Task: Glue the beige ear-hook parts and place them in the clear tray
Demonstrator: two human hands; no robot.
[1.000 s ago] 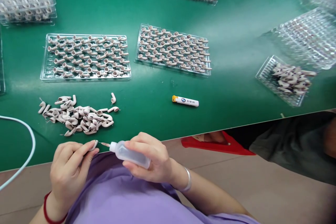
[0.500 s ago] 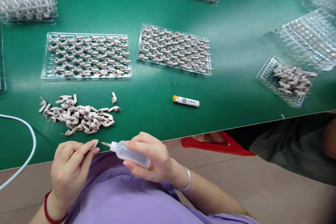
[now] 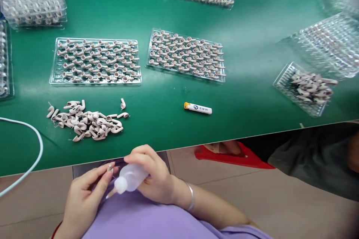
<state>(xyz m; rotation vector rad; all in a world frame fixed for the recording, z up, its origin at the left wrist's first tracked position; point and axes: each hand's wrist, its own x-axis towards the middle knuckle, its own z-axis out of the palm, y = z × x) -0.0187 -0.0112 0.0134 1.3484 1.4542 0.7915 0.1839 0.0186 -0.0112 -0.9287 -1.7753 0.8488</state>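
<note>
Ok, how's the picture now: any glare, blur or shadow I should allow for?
Head view: pale glare washes the green tabletop at upper right; clear plastic trays at the far right look smeared; the pale blue cable casts a soft shadow. Same head view: the translucent white plastic bottle in the right hand reads clearly, but the small pale piece in the left hand lacks detail.

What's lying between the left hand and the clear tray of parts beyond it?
In the head view, a loose pile of pale parts lies on the tabletop between the left hand and that tray.
</note>
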